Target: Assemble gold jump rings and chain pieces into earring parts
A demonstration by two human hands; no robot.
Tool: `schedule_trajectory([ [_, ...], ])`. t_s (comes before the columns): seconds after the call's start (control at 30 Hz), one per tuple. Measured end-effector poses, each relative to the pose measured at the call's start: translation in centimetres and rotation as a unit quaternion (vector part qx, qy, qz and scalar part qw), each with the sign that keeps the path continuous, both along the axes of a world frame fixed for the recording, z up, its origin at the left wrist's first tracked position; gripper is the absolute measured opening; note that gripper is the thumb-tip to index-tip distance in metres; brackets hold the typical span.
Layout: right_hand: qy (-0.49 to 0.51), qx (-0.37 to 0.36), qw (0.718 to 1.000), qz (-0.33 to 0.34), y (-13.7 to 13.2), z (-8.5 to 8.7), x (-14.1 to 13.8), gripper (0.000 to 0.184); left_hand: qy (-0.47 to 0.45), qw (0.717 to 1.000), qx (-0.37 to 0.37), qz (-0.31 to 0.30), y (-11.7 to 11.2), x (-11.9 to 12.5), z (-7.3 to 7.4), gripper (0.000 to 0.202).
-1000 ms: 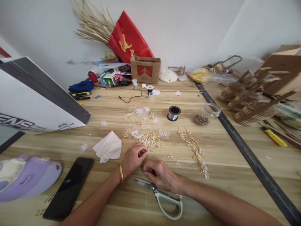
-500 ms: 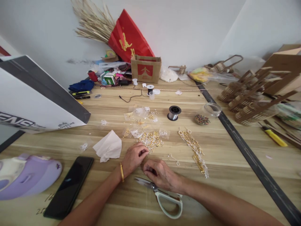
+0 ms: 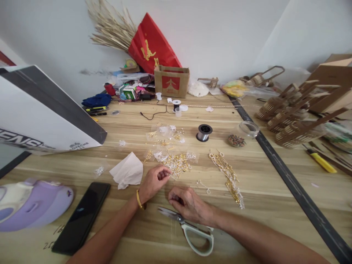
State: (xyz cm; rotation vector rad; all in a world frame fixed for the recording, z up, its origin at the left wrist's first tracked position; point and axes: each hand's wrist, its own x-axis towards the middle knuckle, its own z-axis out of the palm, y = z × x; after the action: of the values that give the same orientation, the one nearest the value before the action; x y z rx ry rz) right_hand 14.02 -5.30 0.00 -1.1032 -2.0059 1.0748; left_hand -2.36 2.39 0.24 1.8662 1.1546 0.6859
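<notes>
My left hand (image 3: 154, 180) is closed in a pinch at the lower left edge of a pile of gold and silver beads (image 3: 177, 164); whatever sits between its fingertips is too small to name. To its right, my right hand (image 3: 189, 204) is curled closed above the scissors (image 3: 196, 234), and what it holds, if anything, is hidden. The scissors lie on the wooden table, blades slightly parted, pointing left. A short beaded strand with a ring (image 3: 204, 186) rests right of the pile. Farther right lie several gold and silver beaded chains (image 3: 227, 176).
A wire spool (image 3: 204, 132) and a glass jar with coloured beads (image 3: 243, 134) stand behind the chains. A tissue (image 3: 127, 171), a black phone (image 3: 81, 218) and a white box (image 3: 49, 113) are on the left. Small woven baskets (image 3: 291, 124) and a yellow cutter (image 3: 321, 160) are on the right.
My left hand has drawn back slightly to the left and turned, its thumb and finger now forming a rounder pinch. My right hand stays nearly in place.
</notes>
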Motion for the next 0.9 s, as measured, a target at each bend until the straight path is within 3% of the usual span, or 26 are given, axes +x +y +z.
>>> schedule_trajectory([
  [0.33, -0.004, -0.013, 1.0, -0.001, -0.01, -0.04, 0.02, 0.011, -0.137, 0.981, -0.119, 0.074, 0.75, -0.37, 0.23, 0.016],
  [0.63, -0.004, -0.013, 1.0, -0.001, 0.04, 0.08, 0.0, 0.01, -0.17, 0.978, -0.08, 0.091, 0.83, -0.46, 0.64, 0.015],
  [0.9, -0.005, -0.018, 1.0, 0.001, 0.04, 0.12, 0.08, 0.011, -0.094, 0.991, -0.014, 0.096, 0.72, -0.72, 0.06, 0.015],
])
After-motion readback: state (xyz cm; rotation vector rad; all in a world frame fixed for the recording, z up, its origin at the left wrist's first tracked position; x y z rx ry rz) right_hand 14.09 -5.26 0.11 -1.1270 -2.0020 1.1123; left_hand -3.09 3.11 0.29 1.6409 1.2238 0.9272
